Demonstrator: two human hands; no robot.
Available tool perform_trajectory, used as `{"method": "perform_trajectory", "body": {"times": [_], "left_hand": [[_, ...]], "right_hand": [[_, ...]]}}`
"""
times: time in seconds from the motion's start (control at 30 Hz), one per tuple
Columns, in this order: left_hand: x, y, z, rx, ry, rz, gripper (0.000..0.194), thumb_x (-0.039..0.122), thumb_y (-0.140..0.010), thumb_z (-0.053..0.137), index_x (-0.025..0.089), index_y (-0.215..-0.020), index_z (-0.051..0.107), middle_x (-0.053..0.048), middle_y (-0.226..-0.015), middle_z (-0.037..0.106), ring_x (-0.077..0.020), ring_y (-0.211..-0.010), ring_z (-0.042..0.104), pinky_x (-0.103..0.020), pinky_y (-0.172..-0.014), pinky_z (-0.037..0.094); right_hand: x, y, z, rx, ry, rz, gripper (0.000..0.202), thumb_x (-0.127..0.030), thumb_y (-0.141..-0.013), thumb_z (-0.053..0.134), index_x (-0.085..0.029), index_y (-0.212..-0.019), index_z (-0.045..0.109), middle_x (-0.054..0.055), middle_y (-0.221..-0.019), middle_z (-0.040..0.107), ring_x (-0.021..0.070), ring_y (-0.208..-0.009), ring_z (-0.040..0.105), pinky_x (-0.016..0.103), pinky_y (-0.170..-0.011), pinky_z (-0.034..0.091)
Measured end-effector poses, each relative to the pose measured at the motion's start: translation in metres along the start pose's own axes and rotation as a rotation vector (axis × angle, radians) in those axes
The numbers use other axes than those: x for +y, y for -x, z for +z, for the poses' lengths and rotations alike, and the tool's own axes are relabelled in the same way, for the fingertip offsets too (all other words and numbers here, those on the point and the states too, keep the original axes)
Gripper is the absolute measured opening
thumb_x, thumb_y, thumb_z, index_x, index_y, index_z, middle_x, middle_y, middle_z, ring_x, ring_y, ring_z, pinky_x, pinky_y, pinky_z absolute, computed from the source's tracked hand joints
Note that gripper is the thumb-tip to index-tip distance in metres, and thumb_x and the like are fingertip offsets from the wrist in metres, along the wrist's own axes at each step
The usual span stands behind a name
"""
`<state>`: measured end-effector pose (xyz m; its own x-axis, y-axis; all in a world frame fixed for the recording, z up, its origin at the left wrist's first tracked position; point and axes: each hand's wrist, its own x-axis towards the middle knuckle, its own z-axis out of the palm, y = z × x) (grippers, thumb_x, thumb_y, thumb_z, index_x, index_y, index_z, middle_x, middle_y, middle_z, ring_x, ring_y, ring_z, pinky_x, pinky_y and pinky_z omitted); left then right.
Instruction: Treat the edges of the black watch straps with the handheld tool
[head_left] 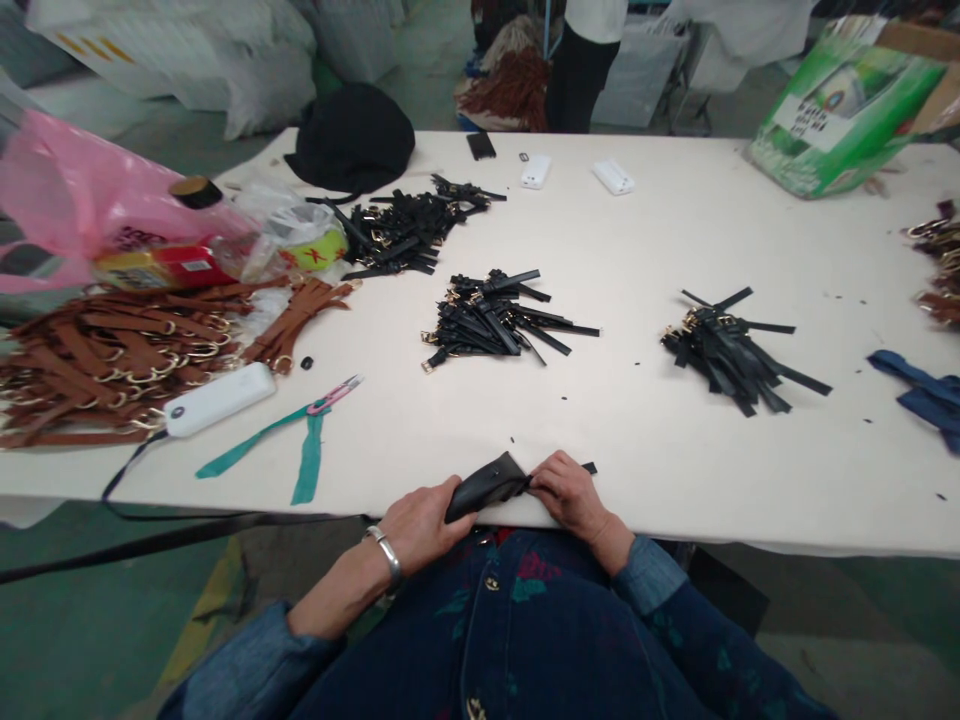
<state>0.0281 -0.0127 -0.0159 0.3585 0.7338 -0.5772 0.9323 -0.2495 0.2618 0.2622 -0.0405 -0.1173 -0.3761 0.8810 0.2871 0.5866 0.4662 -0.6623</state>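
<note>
My left hand [421, 522] is wrapped round a wide black leather strap [487, 484] at the table's front edge. A small stud shows near the strap's far corner. Close beside it, my right hand [571, 496] pinches a narrow black strip at the wide strap's right end; the strip's tip [590, 468] sticks out past the fingers. How the two pieces join is hidden by my fingertips. Beyond my hands lie a pile of short black buckle straps [487, 325] and, to the right, another black strap bundle [731, 355].
Pink-handled thread snips [335, 394] with green cloth strips lie left, near a white power bank [220, 399] and brown straps [112, 350]. Farther back are more black straps [409, 230], a black cap [356, 138] and a green bag [840, 115]. A person [589, 60] stands beyond the table.
</note>
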Motion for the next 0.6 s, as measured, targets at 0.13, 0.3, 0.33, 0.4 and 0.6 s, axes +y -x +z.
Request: {"method": "perform_trajectory", "body": {"times": [0.13, 0.3, 0.33, 0.4, 0.6], "left_hand": [[-0.011, 0.004, -0.002, 0.024, 0.012, -0.021, 0.036, 0.052, -0.075, 0.036, 0.023, -0.092, 0.048, -0.002, -0.074, 0.062, -0.0168, -0.066, 0.057, -0.024, -0.056, 0.035], [-0.027, 0.014, -0.001, -0.018, 0.028, -0.018, 0.035, 0.053, -0.075, 0.035, 0.024, -0.089, 0.049, -0.001, -0.071, 0.061, -0.0165, -0.065, 0.057, -0.024, -0.055, 0.034], [-0.028, 0.014, -0.001, -0.023, 0.029, -0.023, 0.034, 0.053, -0.075, 0.036, 0.024, -0.089, 0.049, -0.001, -0.072, 0.061, -0.0167, -0.066, 0.057, -0.024, -0.056, 0.035], [-0.025, 0.013, 0.0, -0.024, 0.046, -0.031, 0.034, 0.052, -0.074, 0.037, 0.024, -0.09, 0.049, -0.001, -0.073, 0.062, -0.017, -0.068, 0.058, -0.024, -0.057, 0.035], [-0.009, 0.009, -0.005, 0.023, 0.117, -0.045, 0.034, 0.05, -0.075, 0.036, 0.023, -0.091, 0.05, -0.002, -0.073, 0.063, -0.0179, -0.068, 0.059, -0.024, -0.058, 0.037]], "right_hand": [[0.0, 0.0, 0.0, -0.009, 0.002, 0.027, 0.009, -0.021, -0.082, 0.05, -0.019, -0.077, 0.057, 0.005, -0.077, 0.058, 0.0171, -0.079, 0.048, 0.032, -0.071, 0.04], [-0.001, 0.0, 0.001, -0.012, 0.005, 0.045, 0.008, -0.022, -0.082, 0.05, -0.019, -0.077, 0.056, 0.004, -0.076, 0.058, 0.0168, -0.078, 0.048, 0.031, -0.071, 0.04], [-0.001, 0.0, 0.001, -0.014, 0.005, 0.051, 0.009, -0.022, -0.082, 0.05, -0.019, -0.078, 0.057, 0.004, -0.076, 0.057, 0.0165, -0.078, 0.048, 0.031, -0.071, 0.04], [-0.001, 0.0, 0.0, -0.012, 0.002, 0.069, 0.008, -0.023, -0.082, 0.05, -0.019, -0.079, 0.057, 0.004, -0.077, 0.057, 0.0163, -0.078, 0.049, 0.03, -0.07, 0.04], [-0.004, -0.001, -0.004, 0.007, 0.021, 0.108, 0.015, -0.031, -0.082, 0.051, -0.019, -0.091, 0.055, 0.005, -0.081, 0.057, 0.0164, -0.078, 0.051, 0.028, -0.069, 0.04]]}}
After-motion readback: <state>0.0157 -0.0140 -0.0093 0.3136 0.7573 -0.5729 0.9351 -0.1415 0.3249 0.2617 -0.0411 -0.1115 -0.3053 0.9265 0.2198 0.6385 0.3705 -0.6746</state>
